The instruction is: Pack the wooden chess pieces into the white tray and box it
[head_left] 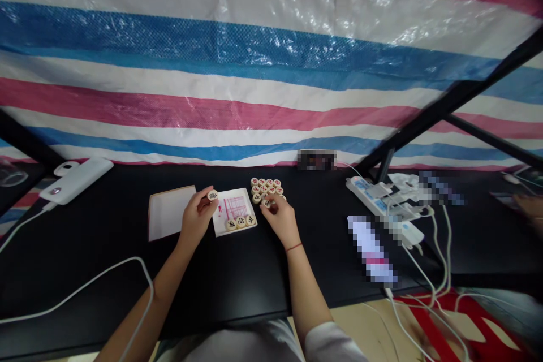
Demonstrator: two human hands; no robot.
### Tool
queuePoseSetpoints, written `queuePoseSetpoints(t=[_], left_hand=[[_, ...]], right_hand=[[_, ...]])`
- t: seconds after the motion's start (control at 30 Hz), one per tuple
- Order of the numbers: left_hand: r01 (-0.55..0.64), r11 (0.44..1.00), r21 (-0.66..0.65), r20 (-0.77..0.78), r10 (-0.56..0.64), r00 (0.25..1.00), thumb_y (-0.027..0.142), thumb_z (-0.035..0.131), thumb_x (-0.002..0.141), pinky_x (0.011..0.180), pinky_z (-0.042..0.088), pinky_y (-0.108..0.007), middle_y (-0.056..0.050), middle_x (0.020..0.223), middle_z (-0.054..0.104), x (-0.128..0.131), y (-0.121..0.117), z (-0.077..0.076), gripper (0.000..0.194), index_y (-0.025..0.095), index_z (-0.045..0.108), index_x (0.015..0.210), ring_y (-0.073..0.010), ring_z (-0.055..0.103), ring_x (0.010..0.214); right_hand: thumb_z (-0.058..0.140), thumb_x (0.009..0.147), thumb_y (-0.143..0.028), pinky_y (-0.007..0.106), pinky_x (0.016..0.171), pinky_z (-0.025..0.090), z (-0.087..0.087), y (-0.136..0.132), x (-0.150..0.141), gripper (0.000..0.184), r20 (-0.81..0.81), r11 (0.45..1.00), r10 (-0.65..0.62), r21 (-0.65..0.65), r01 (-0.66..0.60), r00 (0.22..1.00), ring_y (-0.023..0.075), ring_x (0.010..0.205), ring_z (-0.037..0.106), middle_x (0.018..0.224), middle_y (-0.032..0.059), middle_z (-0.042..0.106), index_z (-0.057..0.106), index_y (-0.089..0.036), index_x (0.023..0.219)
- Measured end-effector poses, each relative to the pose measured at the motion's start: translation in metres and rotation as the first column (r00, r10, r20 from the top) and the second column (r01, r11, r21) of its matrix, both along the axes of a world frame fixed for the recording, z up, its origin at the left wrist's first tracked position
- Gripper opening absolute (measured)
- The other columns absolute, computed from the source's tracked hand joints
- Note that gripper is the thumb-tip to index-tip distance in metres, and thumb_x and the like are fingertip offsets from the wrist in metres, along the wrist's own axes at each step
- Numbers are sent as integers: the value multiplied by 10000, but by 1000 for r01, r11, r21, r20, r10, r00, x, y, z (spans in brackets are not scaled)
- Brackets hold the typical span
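My left hand pinches a round wooden chess piece just left of a small white box. Three similar pieces lie in a row along the box's near edge. My right hand rests at the box's right side, fingers closed on another piece at the near edge of a cluster of several pieces on the black table.
A white box lid lies left of my left hand. A white device with a cable sits far left. A power strip with plugs and wires lies right. Another person's hand shows at the far right.
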State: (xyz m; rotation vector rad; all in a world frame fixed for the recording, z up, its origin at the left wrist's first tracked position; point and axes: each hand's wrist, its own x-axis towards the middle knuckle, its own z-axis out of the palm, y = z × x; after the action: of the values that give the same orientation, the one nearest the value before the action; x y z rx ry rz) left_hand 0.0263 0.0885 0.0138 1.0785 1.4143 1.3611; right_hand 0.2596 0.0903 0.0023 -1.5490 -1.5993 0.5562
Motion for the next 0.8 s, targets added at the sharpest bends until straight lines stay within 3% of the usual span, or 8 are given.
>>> queuePoseSetpoints(t=[0.23,0.4,0.53,0.7,0.8], left_hand=[[38,999,-13,23,-38,999,483,726,666,820,555,-352,-68,928,709,4,-2,4,575,158,630,1132,-197,669,876],[61,998,0,-33,-61,998,498,691,714,769,553,-317,-46,856,695,2,-3,2,534,171,626,1131,-182,659,838],[82,996,22,-72,-81,994,481,685,722,735,552,-297,-45,881,685,3,-4,-2,503,185,628,1125,-170,650,821],[147,986,77,-188,-131,973,432,643,765,737,539,-283,-44,971,665,2,-5,-5,424,201,622,1120,-135,633,769],[210,967,142,-364,-146,920,395,602,813,749,519,-282,-25,909,642,0,-6,-4,367,211,611,1130,-127,607,745]], right_hand=[[574,772,-242,264,637,499,10,-4,1,114,37,996,57,72,-59,998,137,639,554,914,66,628,624,-187,859],[583,761,-227,257,629,501,7,-4,3,160,31,976,216,-14,-215,976,123,618,581,934,48,642,610,-197,916],[554,776,-215,262,643,497,4,-2,5,91,38,961,274,-42,-272,961,125,634,598,974,57,673,606,-196,849],[537,783,-203,274,684,510,2,-1,7,108,42,944,323,-78,-319,945,143,718,636,1050,73,695,644,-192,797],[531,800,-211,270,681,515,7,-2,6,154,20,944,326,-71,-324,945,142,730,648,1062,72,700,681,-194,831]])
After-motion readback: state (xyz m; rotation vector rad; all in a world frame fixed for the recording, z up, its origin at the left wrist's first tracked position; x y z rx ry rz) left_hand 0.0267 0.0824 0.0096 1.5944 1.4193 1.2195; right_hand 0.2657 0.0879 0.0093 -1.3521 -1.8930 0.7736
